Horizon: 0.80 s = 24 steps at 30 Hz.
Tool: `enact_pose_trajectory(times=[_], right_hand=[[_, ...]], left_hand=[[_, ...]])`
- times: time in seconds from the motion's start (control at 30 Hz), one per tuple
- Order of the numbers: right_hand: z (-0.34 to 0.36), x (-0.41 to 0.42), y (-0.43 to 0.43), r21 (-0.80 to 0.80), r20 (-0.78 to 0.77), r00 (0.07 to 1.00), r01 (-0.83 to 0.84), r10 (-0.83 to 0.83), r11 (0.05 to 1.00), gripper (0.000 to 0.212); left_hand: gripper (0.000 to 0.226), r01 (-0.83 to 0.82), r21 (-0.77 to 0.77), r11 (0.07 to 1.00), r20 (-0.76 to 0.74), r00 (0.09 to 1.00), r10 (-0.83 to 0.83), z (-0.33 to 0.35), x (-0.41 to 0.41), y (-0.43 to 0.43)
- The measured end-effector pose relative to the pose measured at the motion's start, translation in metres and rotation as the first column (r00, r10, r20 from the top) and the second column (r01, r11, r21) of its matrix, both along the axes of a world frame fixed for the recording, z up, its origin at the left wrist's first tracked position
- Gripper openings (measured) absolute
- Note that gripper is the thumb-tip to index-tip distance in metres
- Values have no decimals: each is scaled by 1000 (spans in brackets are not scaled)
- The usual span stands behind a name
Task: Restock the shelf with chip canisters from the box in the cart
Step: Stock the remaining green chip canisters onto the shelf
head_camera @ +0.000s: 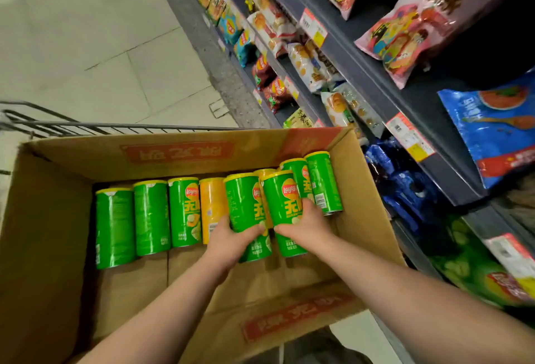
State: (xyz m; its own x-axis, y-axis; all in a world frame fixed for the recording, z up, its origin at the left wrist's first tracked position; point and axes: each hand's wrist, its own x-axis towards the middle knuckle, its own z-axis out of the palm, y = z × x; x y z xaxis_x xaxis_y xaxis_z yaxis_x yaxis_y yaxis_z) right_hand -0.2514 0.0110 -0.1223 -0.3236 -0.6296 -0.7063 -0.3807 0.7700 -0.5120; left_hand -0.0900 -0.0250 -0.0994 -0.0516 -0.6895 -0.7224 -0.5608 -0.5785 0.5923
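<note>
The left grip (pixel 233 237), a bare hand, is closed round the low end of a green Lay's chip canister (pixel 246 204). The right grip (pixel 304 227), the other bare hand, is closed round a second green canister (pixel 282 198). The two held canisters are side by side, very close together, a little past the middle of the picture toward 4 o'clock. Their yellow lids point to 12 o'clock.

Both are inside a big cardboard box (pixel 49 219) that fills the 6 o'clock part of the view. More canisters lie in a row in the box. Three green ones (pixel 150 216) lie at 9 o'clock from the left grip. An orange canister (pixel 212 204) lies just beside the left one being held. Two more green ones (pixel 324 184) lie at 1 o'clock from the right grip.

The box sits in a wire cart (pixel 86 125), whose rim shows at the box's 12 o'clock side. The shelf (pixel 405 94) runs from 12 o'clock down to 4 o'clock, full of snack bags (pixel 405 33), with price tags (pixel 409 136) on its edges. A pale tiled floor (pixel 86 30) is at 10 o'clock.
</note>
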Motion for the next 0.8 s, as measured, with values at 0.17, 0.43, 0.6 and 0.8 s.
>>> enact_pose_trajectory(times=[0.17,0.43,0.6,0.8], right_hand=[[35,-4,36,-81,-30,990,135,-138,988,75],[95,16,87,-231,-99,958,239,-267,943,63],[126,38,117,-312,-96,935,297,-341,902,59],[152,60,177,-379,-72,874,421,-480,824,64]], left_hand=[[64,57,-17,998,-167,984,-59,28,-2,18],[49,167,-170,971,-304,929,-213,82,15,49],[45,224,-282,933,-350,881,-318,107,28,66],[47,315,-257,914,-435,806,-400,114,27,101]])
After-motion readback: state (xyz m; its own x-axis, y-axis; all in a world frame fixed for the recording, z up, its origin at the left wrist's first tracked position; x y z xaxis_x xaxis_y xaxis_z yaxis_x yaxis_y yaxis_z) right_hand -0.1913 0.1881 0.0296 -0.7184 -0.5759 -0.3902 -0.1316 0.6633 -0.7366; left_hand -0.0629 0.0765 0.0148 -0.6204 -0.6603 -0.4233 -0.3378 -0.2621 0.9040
